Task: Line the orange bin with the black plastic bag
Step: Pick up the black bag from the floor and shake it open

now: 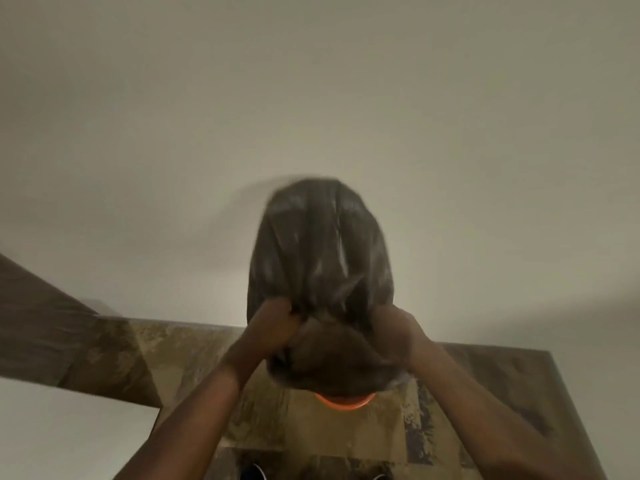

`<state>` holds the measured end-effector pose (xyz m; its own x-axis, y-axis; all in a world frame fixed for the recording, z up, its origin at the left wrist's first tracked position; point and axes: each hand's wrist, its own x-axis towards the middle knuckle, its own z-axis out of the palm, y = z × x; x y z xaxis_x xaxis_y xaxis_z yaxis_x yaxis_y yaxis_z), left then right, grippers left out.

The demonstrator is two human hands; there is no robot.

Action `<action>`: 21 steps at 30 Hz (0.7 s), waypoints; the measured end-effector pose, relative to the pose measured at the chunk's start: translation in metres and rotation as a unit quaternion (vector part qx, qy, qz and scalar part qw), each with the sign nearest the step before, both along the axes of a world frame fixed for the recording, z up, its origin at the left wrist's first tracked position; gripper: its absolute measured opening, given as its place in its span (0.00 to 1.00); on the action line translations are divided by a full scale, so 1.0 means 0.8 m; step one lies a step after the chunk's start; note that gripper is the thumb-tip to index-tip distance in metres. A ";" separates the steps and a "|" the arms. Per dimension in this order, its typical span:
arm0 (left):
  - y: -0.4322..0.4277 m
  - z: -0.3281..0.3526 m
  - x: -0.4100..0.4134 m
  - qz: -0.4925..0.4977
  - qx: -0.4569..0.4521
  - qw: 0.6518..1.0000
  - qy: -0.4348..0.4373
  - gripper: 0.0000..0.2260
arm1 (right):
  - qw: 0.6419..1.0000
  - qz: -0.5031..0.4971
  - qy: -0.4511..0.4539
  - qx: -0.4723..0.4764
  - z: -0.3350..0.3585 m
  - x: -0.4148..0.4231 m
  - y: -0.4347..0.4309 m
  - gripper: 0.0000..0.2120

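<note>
Both hands, left hand (277, 320) and right hand (398, 327), grip black bag (318, 251) above orange bin (346, 401).

Plain beige wall (311, 98), blurry mottled, perhaps stone floor (194, 351)

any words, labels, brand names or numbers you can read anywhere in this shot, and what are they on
None can be read.
black plastic bag: blurred, glossy streaks only, no print visible.
orange bin: only a sliver of rim shows, no label on it.
Wall and tiled floor: no text or signs.
</note>
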<state>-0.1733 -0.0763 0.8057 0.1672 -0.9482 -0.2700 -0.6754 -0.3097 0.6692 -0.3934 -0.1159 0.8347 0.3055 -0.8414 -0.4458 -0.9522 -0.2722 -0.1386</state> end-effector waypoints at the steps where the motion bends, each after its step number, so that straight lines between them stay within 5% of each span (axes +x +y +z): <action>1: 0.001 -0.016 0.009 -0.030 0.045 0.999 -0.002 0.16 | 0.999 -0.016 -0.041 0.026 -0.007 -0.008 0.000 0.16; 3: 0.003 -0.024 0.025 0.008 -0.010 0.999 0.041 0.12 | 0.974 -0.067 -0.209 -0.046 -0.011 -0.022 -0.012 0.16; 5: -0.003 -0.018 0.036 0.068 -0.062 0.994 0.055 0.10 | 0.949 -0.132 -0.278 -0.071 0.003 -0.024 -0.033 0.17; 7: -0.021 -0.005 0.040 0.161 -0.011 0.984 0.078 0.07 | 0.926 -0.190 -0.322 -0.037 0.023 -0.016 -0.052 0.16; 9: -0.033 0.014 0.035 0.158 0.046 0.986 -0.019 0.22 | 0.921 -0.208 -0.328 -0.012 0.044 -0.003 -0.066 0.13; 11: -0.039 0.030 0.020 0.043 -0.009 0.988 -0.149 0.37 | 0.928 -0.206 -0.310 0.011 0.061 0.010 -0.077 0.11; 13: -0.043 0.043 -0.006 -0.056 -0.072 0.992 -0.082 0.41 | 0.939 -0.177 -0.292 0.039 0.069 0.023 -0.084 0.12; 15: -0.053 0.049 -0.027 -0.075 -0.064 0.995 -0.006 0.28 | 0.944 -0.134 -0.294 0.072 0.078 0.035 -0.092 0.13; 17: -0.064 0.057 -0.033 -0.035 -0.048 0.998 0.009 0.07 | 0.942 -0.094 -0.308 0.098 0.087 0.036 -0.098 0.11; 21: -0.079 0.077 -0.008 0.153 -0.010 0.958 0.244 0.06 | 0.909 -0.137 -0.363 0.149 0.089 0.006 -0.105 0.21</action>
<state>-0.1793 -0.1398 0.8675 0.2966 -0.8804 -0.3700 -0.1604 -0.4279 0.8895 -0.3884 -0.1996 0.9057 0.4086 -0.8048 -0.4306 -0.6059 0.1137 -0.7874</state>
